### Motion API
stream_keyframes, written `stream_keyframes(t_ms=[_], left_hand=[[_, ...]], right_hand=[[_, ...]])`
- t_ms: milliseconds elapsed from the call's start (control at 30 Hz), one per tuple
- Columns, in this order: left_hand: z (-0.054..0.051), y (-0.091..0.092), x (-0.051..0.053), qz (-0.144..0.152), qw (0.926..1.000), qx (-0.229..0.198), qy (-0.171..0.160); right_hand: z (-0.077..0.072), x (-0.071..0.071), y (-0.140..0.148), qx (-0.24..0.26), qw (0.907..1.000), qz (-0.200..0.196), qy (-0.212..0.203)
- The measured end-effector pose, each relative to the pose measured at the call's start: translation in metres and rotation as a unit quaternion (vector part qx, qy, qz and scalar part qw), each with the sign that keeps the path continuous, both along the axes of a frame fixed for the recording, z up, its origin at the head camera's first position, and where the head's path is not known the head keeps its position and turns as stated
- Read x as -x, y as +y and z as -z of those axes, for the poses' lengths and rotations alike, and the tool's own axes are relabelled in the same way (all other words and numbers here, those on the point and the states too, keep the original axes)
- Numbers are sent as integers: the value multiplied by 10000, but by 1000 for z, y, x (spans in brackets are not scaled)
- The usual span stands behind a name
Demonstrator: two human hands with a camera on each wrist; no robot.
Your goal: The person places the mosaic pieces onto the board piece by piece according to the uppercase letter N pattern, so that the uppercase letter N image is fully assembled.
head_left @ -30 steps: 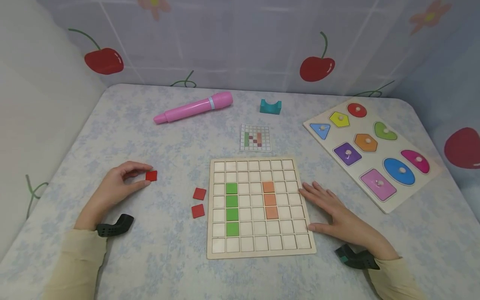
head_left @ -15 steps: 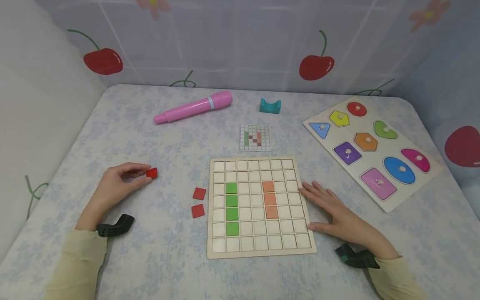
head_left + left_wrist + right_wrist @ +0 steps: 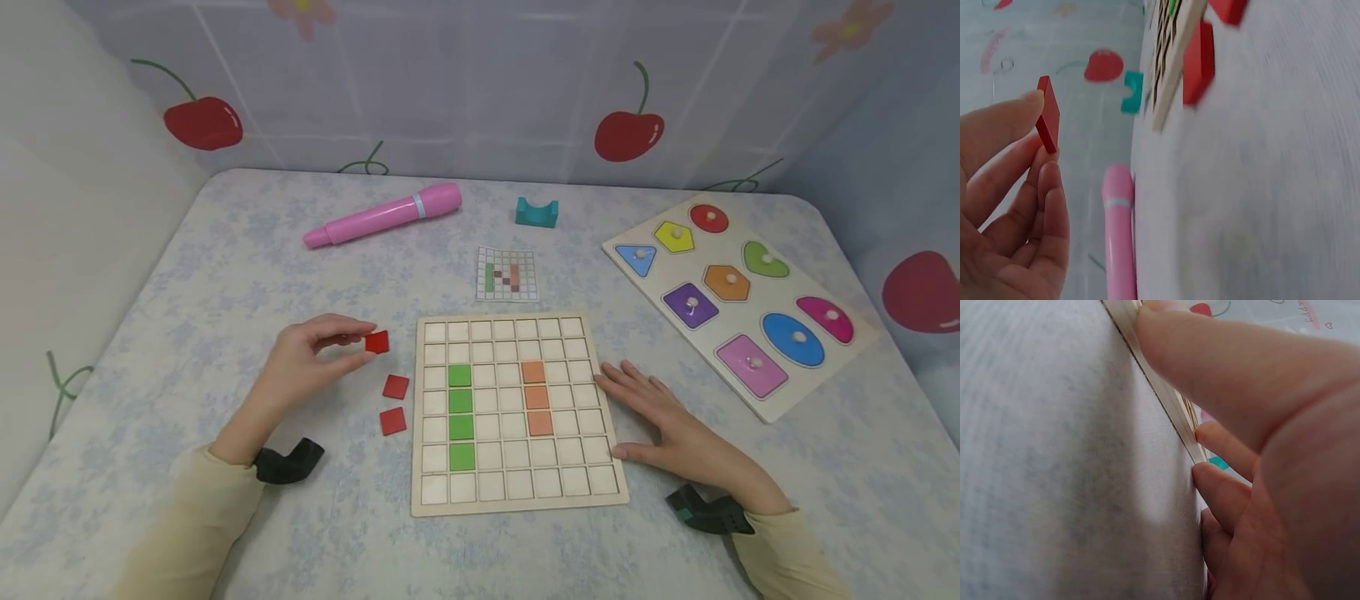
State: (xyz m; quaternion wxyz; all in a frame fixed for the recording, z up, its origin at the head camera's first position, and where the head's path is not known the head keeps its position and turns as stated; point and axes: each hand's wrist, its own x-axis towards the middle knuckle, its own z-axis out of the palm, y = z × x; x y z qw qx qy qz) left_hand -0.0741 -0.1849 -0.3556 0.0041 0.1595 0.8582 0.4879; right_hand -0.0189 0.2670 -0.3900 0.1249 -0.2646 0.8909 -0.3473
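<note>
My left hand pinches a red square tile between thumb and fingers; the left wrist view shows this tile held up off the table. Two more red tiles lie just below it, an upper one and a lower one, left of the wooden grid board. Set in the board are a column of several green tiles and a column of 3 orange tiles. Against the board's right edge rests my right hand, fingers spread and thumb touching the rim.
A small printed grid card lies behind the board, with a teal cradle-shaped block farther back. At back left is a pink microphone-like wand. A knobbed shape puzzle sits at right.
My left hand has carried the pinched red tile rightward, close to the board's left edge and the two loose red tiles. My right hand stays at the board's right edge.
</note>
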Motion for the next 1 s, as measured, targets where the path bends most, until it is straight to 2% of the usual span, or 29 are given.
stream_keyframes(t_ms=[200,333,467,567,700,1000], left_hand=[[-6,66,-11,609,9979,-50,197],[-2,102,-21,1002,9948,-122,123],[4,129,-31,1235,9921,-203,-32],[8,143,-38,1434,9893,-247,-88],[13,154,-47,1675,9858,-91,-93],[24,163,-55,2121,9755,551,211]], right_hand=[[0,-1,-1,16,10000,-33,-7],[0,0,-1,12,10000,-48,24],[-2,-1,-2,-26,10000,8,-50],[-3,0,-3,-90,9999,65,-122],[-2,0,-4,-144,9997,108,-164],[1,1,-1,-30,10000,3,44]])
